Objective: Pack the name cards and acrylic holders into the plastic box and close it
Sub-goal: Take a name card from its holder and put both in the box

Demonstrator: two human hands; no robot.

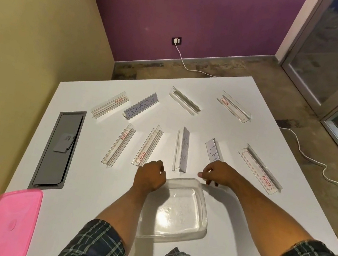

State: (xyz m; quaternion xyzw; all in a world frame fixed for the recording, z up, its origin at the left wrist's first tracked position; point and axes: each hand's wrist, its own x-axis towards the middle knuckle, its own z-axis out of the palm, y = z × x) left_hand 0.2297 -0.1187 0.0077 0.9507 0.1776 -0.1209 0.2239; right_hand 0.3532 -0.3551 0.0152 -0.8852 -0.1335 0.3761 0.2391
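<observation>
Left hand (151,176) curled, its grip empty, right hand (217,173) pinching nothing discernible, above plastic box (203,201)

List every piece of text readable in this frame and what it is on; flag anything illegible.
"KOSAKSI": handwritten card in the far-left holder.
"CH": card in the holder by the right hand; the rest is hidden.
Middle holder's card: too faint to read.
Red labels on empty holders: too blurred.
</observation>
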